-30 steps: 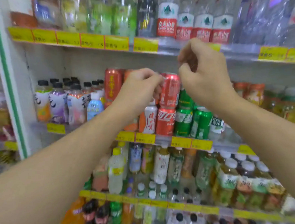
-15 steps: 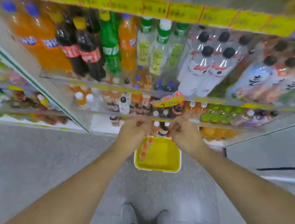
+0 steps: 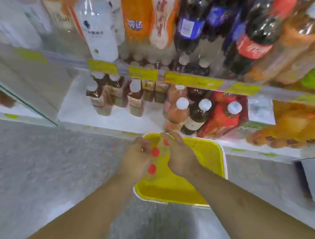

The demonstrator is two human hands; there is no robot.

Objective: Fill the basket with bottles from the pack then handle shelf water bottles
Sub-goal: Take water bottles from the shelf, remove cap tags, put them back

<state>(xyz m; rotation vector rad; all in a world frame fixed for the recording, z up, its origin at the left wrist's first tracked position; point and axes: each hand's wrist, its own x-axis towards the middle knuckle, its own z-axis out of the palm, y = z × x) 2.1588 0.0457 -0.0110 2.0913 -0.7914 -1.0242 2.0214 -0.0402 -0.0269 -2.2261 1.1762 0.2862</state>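
Note:
A yellow basket stands on the grey floor against the bottom shelf. Inside it, on the left, lie clear bottles with red caps. My left hand and my right hand are down in the basket on either side of those bottles. Both have their fingers curled and touch the bottles. The picture is blurred, so I cannot tell whether either hand grips one. No pack of bottles shows.
The bottom shelf holds brown tea bottles, a dark bottle with a white cap and a red carton. Large soda bottles crowd the shelf above. Grey floor spreads to the left.
My view has swung from the upper shelves down to the floor and moved closer to the basket. Both hands have dropped from shelf height into the basket, onto the red-capped bottles.

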